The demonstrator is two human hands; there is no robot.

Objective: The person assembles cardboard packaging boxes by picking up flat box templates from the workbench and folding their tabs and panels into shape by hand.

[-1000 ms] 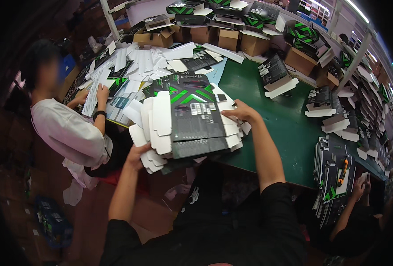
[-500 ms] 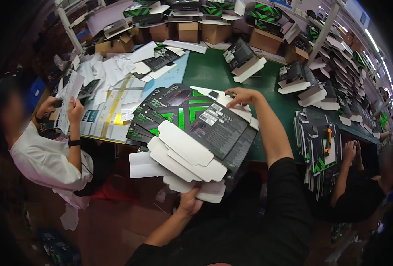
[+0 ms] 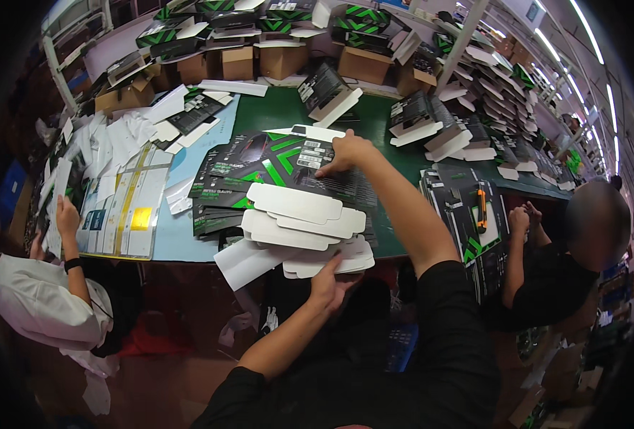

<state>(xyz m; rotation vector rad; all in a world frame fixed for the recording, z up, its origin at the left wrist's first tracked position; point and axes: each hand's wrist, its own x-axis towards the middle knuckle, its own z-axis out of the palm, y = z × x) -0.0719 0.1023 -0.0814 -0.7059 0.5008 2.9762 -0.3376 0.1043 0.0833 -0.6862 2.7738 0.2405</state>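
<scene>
Centrally, a stack of flat cartons [image 3: 288,189] lies on the green bench [image 3: 374,118] at its near edge, black printed card with green chevrons, its white tabs [image 3: 299,222] fanned toward the person. The right hand [image 3: 347,151] rests on the far top corner, fingers pressed flat on the glossy print, seemingly to pin the stack; its grip holds nothing closed. The left hand [image 3: 329,279] cups the overhanging white tabs from below, fingers half curled under the lowest sheet, apparently to support and square the edge. The tabs are matt, round-cornered, uncoated board. Just left of the stack lies a pale blue sheet [image 3: 188,207] carrying a bundle of narrow white boxes [image 3: 124,207] bound with yellow tape. At far left, a person in a white sleeve [image 3: 42,300] handles loose flats. At right, a person in black [image 3: 553,279] works beside another black stack [image 3: 467,211]. Brown boxes [image 3: 281,61] and more cartons line the bench's far side.
</scene>
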